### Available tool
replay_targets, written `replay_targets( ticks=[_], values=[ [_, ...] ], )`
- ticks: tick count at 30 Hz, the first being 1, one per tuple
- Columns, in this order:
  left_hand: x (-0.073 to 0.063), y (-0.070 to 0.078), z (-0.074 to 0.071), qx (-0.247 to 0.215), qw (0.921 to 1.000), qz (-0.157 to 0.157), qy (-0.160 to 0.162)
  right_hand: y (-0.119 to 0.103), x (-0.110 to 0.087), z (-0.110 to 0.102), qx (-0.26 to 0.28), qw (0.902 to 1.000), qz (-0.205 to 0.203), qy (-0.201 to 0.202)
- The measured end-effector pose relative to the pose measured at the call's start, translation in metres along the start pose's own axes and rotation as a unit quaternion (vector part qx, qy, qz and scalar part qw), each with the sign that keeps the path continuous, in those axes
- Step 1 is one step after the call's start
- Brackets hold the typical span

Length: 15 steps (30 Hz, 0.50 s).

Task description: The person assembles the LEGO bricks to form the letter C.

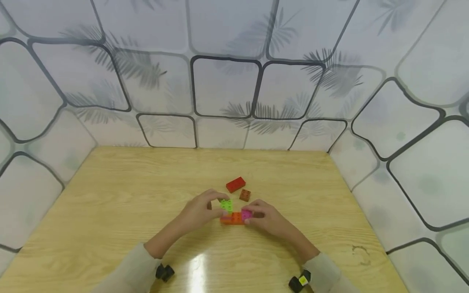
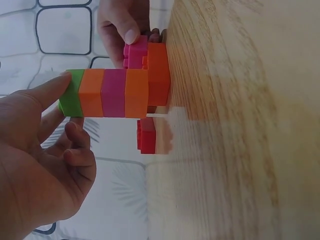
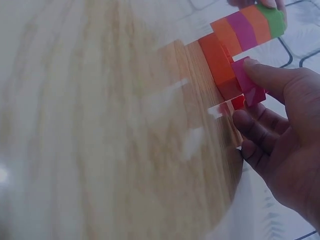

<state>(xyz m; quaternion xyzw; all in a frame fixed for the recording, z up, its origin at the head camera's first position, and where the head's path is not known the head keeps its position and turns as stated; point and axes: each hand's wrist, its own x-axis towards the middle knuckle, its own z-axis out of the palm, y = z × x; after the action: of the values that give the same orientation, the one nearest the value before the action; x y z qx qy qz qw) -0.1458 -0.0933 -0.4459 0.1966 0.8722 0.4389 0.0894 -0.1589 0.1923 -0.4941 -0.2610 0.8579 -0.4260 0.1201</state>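
My left hand [image 1: 198, 212] pinches the green toy block [image 2: 73, 94] that tops a stack of small blocks. Below the green one come an orange block [image 2: 91, 93], a purple block [image 2: 114, 93] and another orange block [image 2: 136, 93]. The stack stands at the left end of a long orange brick [image 3: 219, 67] on the table; whether it is pressed on, I cannot tell. At that brick's right end, my right hand [image 1: 271, 219] holds a pink block [image 3: 248, 80] between thumb and fingers. The pink block looks slightly tilted in the right wrist view.
Behind the hands, a red brick [image 1: 235, 184] and a small brown block [image 1: 245, 195] lie on the wooden table [image 1: 146, 179]. A patterned wall [image 1: 227, 89] rises along the table's back edge, and similar panels flank both sides.
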Motion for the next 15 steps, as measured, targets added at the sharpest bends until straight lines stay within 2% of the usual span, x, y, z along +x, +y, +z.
replay_targets(
  ticks=[8,15],
  values=[
    [-0.001,-0.008,-0.005,-0.032,0.9995,0.000,-0.004,-0.005,0.005,0.005,-0.019,0.9998,0.010,0.003],
    [-0.004,-0.013,-0.012,-0.041,0.9990,0.007,-0.014,-0.010,0.009,0.007,-0.024,0.9996,0.014,-0.002]
  ],
)
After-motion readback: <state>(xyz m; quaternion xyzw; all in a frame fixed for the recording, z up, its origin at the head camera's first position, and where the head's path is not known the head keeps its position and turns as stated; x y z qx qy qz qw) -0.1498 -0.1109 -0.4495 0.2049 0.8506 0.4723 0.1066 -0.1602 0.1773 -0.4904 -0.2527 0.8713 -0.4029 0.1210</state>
